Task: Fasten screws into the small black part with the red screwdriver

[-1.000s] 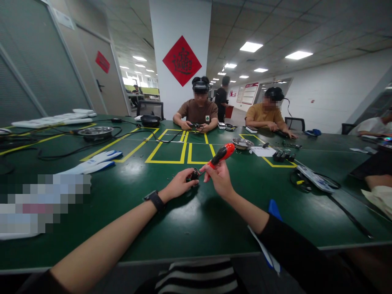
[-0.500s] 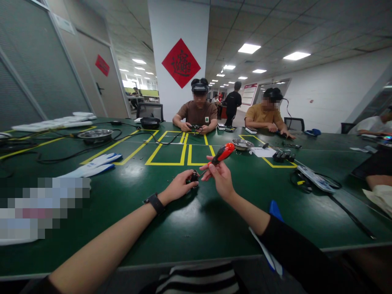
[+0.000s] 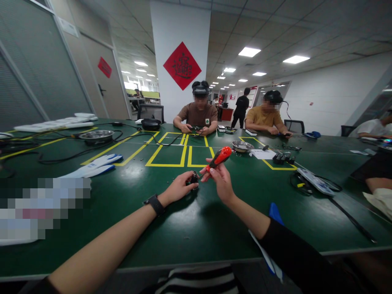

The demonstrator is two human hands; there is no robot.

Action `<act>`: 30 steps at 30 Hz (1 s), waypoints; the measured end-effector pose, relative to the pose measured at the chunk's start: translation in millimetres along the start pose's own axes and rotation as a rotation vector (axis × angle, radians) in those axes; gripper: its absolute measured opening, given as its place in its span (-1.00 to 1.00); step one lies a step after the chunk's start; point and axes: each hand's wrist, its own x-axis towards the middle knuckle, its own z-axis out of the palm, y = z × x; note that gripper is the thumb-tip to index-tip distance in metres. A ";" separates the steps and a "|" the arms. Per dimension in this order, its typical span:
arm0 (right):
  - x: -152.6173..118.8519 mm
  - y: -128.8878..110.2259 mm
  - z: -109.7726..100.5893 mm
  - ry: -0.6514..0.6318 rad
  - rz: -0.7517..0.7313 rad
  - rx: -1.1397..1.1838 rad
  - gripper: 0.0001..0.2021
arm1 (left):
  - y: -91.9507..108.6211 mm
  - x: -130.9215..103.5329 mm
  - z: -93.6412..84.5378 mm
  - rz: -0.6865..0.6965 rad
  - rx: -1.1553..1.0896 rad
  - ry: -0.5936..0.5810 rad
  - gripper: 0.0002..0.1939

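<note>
Gripping a red-and-black screwdriver (image 3: pixel 221 157) in my right hand (image 3: pixel 222 181), thumb and fingers closing round the lower handle, its shaft slanting down-left. My left hand (image 3: pixel 180 187) is curling round a small black cylindrical part (image 3: pixel 194 178) with a metallic top, which is standing roughly upright over the green tabletop (image 3: pixel 153 241), just beside the screwdriver's tip. Whether tip and part are touching, I can't tell.

Main risk: slipping. The shaft is meeting the part's side at a slant, so a push could be skidding off the rounded surface and into my left thumb, which is sitting close by. Next — the part is looking slim and smooth, so a weak pinch could be letting it twist or tip. High fingers on the handle could be costing me control too. Loose specks (image 3: pixel 186 237) are lying nearby, easily getting swept away. And my right sleeve (image 3: pixel 294 249) is passing over a blue-and-white glove (image 3: pixel 276 212) hanging past the edge — snagging could be dropping it.
</note>
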 end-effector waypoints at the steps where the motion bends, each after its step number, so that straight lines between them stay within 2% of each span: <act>1: 0.1 -0.1 -0.2 -0.001 0.002 -0.003 -0.71 | -0.4 0.0 0.3 0.002 0.000 0.001 -0.80; 10: 3.7 2.0 0.3 0.058 0.020 -0.033 -0.82 | -1.3 -1.1 0.0 -0.013 0.014 0.000 -0.77; 15: 2.3 -1.0 -0.3 0.064 0.001 -0.029 -0.75 | -1.5 -0.9 -0.3 -0.014 0.010 0.007 -0.76; 19: 1.2 -1.1 -0.9 0.028 0.005 0.021 -0.69 | -2.1 -0.3 0.4 -0.016 0.016 0.005 -0.77; 24: 0.9 1.7 -1.7 -0.004 0.024 0.042 -0.73 | -2.7 -0.5 1.1 -0.010 0.005 -0.004 -0.78; 27: 2.3 2.6 -1.7 0.060 0.008 -0.042 -0.77 | -3.2 -0.5 1.4 -0.005 0.000 0.003 -0.79; 30: 4.7 1.2 -1.1 0.148 -0.076 -0.128 -0.83 | -3.2 -0.2 1.4 -0.002 -0.002 0.000 -0.79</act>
